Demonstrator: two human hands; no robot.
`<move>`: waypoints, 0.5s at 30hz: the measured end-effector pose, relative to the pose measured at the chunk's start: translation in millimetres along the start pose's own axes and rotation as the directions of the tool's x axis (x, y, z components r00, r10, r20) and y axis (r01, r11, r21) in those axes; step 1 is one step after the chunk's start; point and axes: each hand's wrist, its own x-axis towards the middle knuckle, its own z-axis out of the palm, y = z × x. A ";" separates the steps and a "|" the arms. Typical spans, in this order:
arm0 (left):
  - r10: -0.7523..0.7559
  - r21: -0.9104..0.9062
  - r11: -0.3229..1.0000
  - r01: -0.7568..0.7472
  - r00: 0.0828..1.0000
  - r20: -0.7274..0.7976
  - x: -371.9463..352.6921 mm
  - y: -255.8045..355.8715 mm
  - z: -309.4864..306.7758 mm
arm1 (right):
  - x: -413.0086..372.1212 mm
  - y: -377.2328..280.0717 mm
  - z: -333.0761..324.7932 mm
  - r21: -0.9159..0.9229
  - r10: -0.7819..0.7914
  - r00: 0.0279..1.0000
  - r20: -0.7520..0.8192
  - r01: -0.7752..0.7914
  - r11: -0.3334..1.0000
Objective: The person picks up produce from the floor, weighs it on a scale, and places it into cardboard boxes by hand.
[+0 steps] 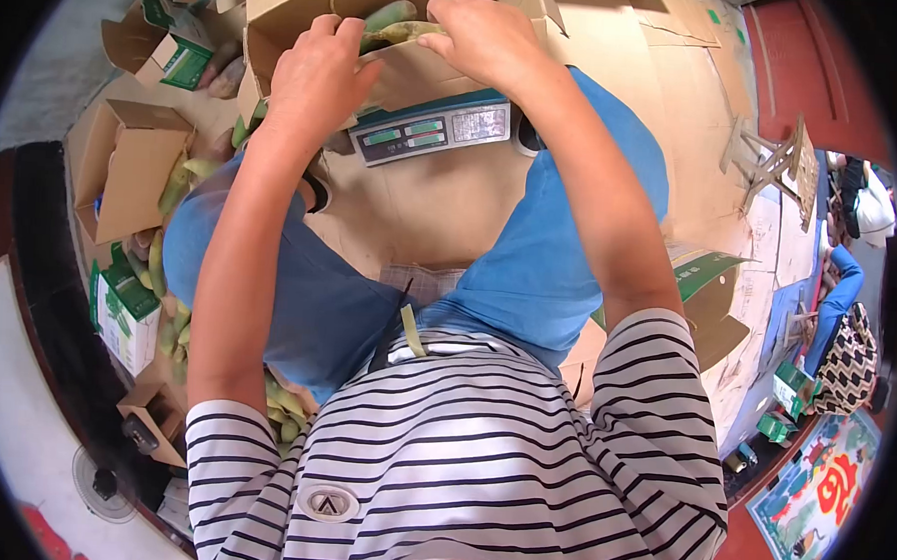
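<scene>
My left hand point(322, 74) is over the near left part of an open cardboard box point(290, 18), its fingers curled at the left end of a long yellow-green fruit point(404, 32). At the fruit's other end, my right hand point(484, 39) has its thumb and fingers closed around the tip. A greener fruit point(390, 15) lies just behind in the box. Under the box, between my feet, sits a digital scale point(430, 131) with green displays.
Loose long fruits point(177, 188) lie along the floor to my left, among an open carton point(133, 166) and a green-and-white box point(127, 311). A wooden stool point(779, 169) stands at right. Another person in patterned clothing point(847, 362) is at the far right.
</scene>
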 end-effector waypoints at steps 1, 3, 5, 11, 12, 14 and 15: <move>0.008 0.000 1.000 -0.008 1.000 0.007 0.4 1.2 -0.9 | 0.3 -0.5 -0.1 0.005 -0.002 1.000 -0.005 0.002 1.000; 0.026 -0.010 1.000 -0.025 0.999 0.027 -1.0 6.9 -1.2 | 0.4 -4.9 2.2 0.012 0.002 1.000 -0.006 -0.002 1.000; 0.029 0.010 0.999 -0.030 0.995 0.091 0.2 10.2 0.5 | -0.5 -8.3 5.1 0.022 -0.001 1.000 -0.002 0.001 1.000; 0.189 0.009 0.982 -0.189 0.981 -0.033 -3.7 -3.0 21.4 | -24.6 -28.7 -14.5 0.206 -0.056 0.906 -0.419 0.155 0.966; 0.207 -0.018 0.978 -0.207 0.978 0.034 -3.2 -2.3 17.8 | -38.4 -31.7 -26.3 0.239 -0.050 0.879 -0.473 0.182 0.954; 0.225 -0.016 0.974 -0.224 0.969 0.103 -1.7 3.3 12.9 | -79.1 -27.6 -51.7 0.257 0.011 0.821 -0.571 0.167 0.952; 0.220 0.008 0.975 -0.222 0.970 0.105 -2.1 2.6 11.0 | -97.9 -19.6 -57.9 0.270 0.043 0.747 -0.663 0.185 0.945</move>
